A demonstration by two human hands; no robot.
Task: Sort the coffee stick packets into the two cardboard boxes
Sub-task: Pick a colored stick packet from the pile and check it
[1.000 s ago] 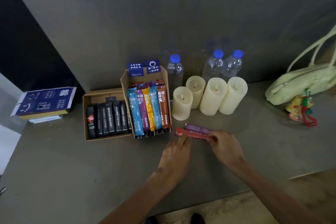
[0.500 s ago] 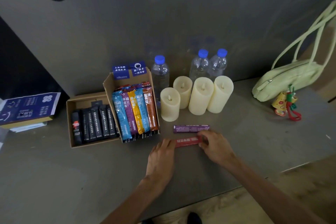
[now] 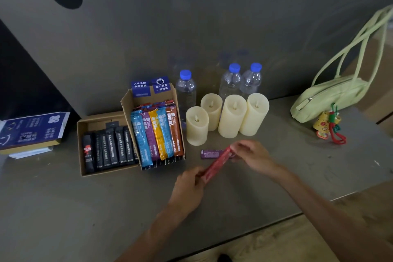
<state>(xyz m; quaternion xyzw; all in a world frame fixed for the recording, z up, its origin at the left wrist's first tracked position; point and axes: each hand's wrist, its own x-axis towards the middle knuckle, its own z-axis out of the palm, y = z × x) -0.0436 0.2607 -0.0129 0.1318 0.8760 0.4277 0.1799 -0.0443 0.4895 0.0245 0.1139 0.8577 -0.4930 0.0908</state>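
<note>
Both hands hold one red packet (image 3: 217, 165) slanted above the grey counter (image 3: 63, 208); the left hand (image 3: 188, 187) has its fingers pinched closed on the lower end, the right hand (image 3: 253, 155) has its fingers closed on the upper end; a purple packet (image 3: 209, 154) lies flat on the counter just behind, partly hidden by the red one; left of it stands the taller box (image 3: 127, 102) holding coloured packets (image 3: 156, 134), touching the low box (image 3: 81, 144) filled with black packets (image 3: 110, 149); four cream candles (image 3: 231, 116) stand near the taller box's right side.
</note>
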